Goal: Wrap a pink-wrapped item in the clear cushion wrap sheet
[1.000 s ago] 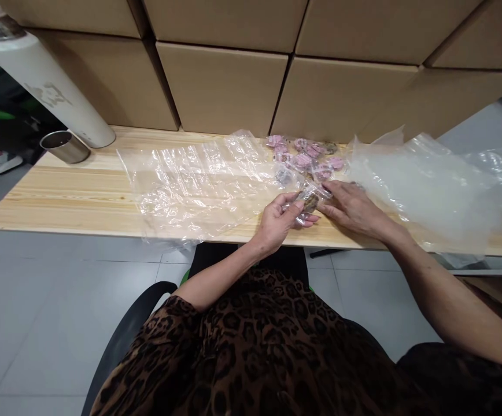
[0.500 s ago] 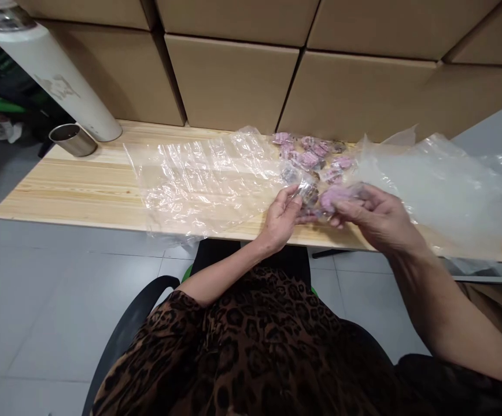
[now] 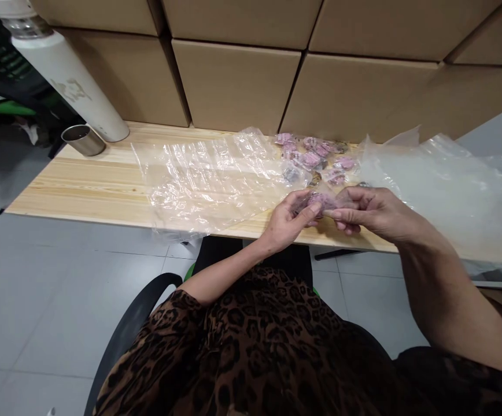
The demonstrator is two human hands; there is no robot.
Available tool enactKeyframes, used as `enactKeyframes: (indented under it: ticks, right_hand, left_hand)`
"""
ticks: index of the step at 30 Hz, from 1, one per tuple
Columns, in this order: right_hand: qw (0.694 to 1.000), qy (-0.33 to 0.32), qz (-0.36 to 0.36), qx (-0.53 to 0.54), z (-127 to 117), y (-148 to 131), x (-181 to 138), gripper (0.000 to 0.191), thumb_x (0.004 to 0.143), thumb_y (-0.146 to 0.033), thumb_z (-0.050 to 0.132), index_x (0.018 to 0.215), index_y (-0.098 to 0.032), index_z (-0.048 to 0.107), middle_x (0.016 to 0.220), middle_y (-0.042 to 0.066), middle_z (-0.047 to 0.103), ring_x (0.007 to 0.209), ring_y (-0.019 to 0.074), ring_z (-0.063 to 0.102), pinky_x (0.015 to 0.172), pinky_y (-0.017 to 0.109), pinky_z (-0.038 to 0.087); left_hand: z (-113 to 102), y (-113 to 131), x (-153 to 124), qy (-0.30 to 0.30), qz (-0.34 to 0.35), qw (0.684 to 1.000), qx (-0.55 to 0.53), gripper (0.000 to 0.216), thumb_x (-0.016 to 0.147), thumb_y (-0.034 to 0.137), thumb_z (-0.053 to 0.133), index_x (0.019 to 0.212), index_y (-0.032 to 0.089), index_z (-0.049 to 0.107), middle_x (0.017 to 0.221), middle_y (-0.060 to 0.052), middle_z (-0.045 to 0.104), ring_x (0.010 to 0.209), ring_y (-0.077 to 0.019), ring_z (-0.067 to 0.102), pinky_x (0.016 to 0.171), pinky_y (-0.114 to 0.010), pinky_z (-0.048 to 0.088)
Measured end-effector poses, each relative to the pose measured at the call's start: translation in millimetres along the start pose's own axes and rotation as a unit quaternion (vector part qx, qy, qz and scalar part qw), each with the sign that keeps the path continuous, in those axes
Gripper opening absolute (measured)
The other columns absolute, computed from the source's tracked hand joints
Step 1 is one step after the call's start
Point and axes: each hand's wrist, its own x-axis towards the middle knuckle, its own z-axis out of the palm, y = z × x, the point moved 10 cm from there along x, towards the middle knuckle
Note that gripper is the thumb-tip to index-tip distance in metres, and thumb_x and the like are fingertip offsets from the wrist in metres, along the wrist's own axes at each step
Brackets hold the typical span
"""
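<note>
Near the table's front edge, my left hand is closed on a small clear plastic packet with something pink inside. My right hand pinches the other side of that packet between thumb and fingers. What the pink thing is, I cannot make out. Just beyond my hands lie several similar packets with pink contents, and a few look grey or brown. A large clear plastic bag is spread flat on the wooden table, left of my hands.
Cloudy plastic bags cover the table's right side. Stacked cardboard boxes line the back edge. A metal cup stands at the left beside a white cylinder. A black chair is under me.
My hands were apart, the left with a greyish packet and the right with a pink one. Now they meet at one pink packet. The view has shifted slightly.
</note>
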Motion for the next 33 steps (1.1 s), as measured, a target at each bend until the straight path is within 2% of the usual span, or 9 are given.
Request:
enactKeyframes:
  ticks: [5, 8, 11, 13, 15, 20, 24, 29, 33]
  right_hand:
    - [0.997, -0.037, 0.032, -0.062, -7, 4, 0, 0.055, 0.074, -0.071, 0.095, 0.075, -0.023, 0.069, 0.060, 0.000, 0.061, 0.053, 0.0141, 0.060, 0.048, 0.028, 0.049]
    - [0.998, -0.031, 0.032, -0.044, -5, 8, 2, 0.056, 0.070, -0.069, 0.098, 0.072, -0.022, 0.067, 0.057, -0.001, 0.060, 0.049, 0.0126, 0.057, 0.046, 0.026, 0.044]
    - [0.995, 0.095, -0.021, 0.028, -16, 10, 4, 0.055, 0.067, -0.063, 0.102, 0.082, -0.024, 0.066, 0.061, -0.003, 0.062, 0.051, 0.0116, 0.056, 0.049, 0.026, 0.046]
    - [0.975, 0.198, -0.073, 0.074, -24, 12, -1, 0.054, 0.068, -0.060, 0.102, 0.095, -0.028, 0.068, 0.071, -0.004, 0.066, 0.060, 0.0135, 0.061, 0.058, 0.029, 0.054]
    - [0.962, 0.234, -0.104, 0.098, -16, 17, -3, 0.053, 0.071, -0.060, 0.100, 0.104, -0.031, 0.071, 0.085, -0.002, 0.072, 0.074, 0.0172, 0.069, 0.071, 0.034, 0.062]
    - [0.964, 0.191, -0.130, 0.130, 20, 18, 5, 0.049, 0.079, -0.065, 0.093, 0.110, -0.029, 0.080, 0.110, 0.005, 0.081, 0.102, 0.0247, 0.077, 0.100, 0.046, 0.065]
    - [0.961, 0.183, -0.142, 0.150, 27, 14, 10, 0.049, 0.080, -0.067, 0.092, 0.112, -0.032, 0.081, 0.112, 0.005, 0.083, 0.109, 0.0272, 0.079, 0.104, 0.049, 0.064]
    - [0.958, 0.162, -0.191, 0.139, 28, -2, 10, 0.033, 0.087, -0.060, 0.090, 0.108, -0.037, 0.083, 0.126, 0.002, 0.082, 0.125, 0.0289, 0.076, 0.118, 0.054, 0.058]
    - [0.959, 0.146, -0.219, 0.101, 33, -21, 8, 0.021, 0.089, -0.053, 0.088, 0.106, -0.042, 0.084, 0.128, 0.000, 0.082, 0.130, 0.0327, 0.075, 0.122, 0.062, 0.056]
  left_hand:
    - [0, 5, 2, -0.002, 0.033, 0.999, 0.013, 0.058, 0.082, 0.064, 0.091, 0.119, 0.024, 0.072, 0.122, -0.009, 0.078, 0.118, -0.0241, 0.073, 0.112, -0.050, 0.059]
    - [-3, 4, 4, 0.007, 0.033, 0.999, 0.019, 0.053, 0.083, 0.061, 0.091, 0.115, 0.023, 0.072, 0.121, -0.008, 0.079, 0.120, -0.0237, 0.073, 0.119, -0.051, 0.054]
    - [-8, 4, 4, 0.034, 0.041, 0.999, 0.009, 0.047, 0.087, 0.056, 0.089, 0.118, 0.024, 0.072, 0.126, -0.008, 0.079, 0.126, -0.0236, 0.072, 0.122, -0.050, 0.051]
    - [-12, 6, 4, 0.058, 0.049, 0.997, -0.005, 0.045, 0.089, 0.053, 0.088, 0.120, 0.025, 0.072, 0.130, -0.008, 0.078, 0.129, -0.0234, 0.071, 0.123, -0.050, 0.050]
    - [-13, 8, 2, 0.075, 0.063, 0.995, -0.026, 0.045, 0.090, 0.051, 0.088, 0.122, 0.025, 0.071, 0.132, -0.008, 0.077, 0.129, -0.0230, 0.071, 0.122, -0.049, 0.051]
    - [-9, 14, -5, 0.085, 0.075, 0.991, -0.070, 0.045, 0.087, 0.046, 0.091, 0.124, 0.027, 0.075, 0.138, -0.006, 0.076, 0.131, -0.0219, 0.070, 0.120, -0.044, 0.053]
    - [-8, 19, -11, 0.088, 0.045, 0.988, -0.121, 0.046, 0.082, 0.039, 0.095, 0.123, 0.027, 0.079, 0.143, -0.006, 0.076, 0.140, -0.0254, 0.067, 0.123, -0.047, 0.051]
    - [-8, 37, -20, 0.086, 0.043, 0.982, -0.162, 0.049, 0.073, 0.034, 0.100, 0.118, 0.024, 0.083, 0.134, -0.009, 0.080, 0.138, -0.0307, 0.068, 0.124, -0.052, 0.051]
    - [-11, 56, -31, 0.091, 0.068, 0.983, -0.141, 0.055, 0.069, 0.043, 0.102, 0.113, 0.021, 0.077, 0.117, -0.009, 0.079, 0.119, -0.0266, 0.072, 0.114, -0.050, 0.055]
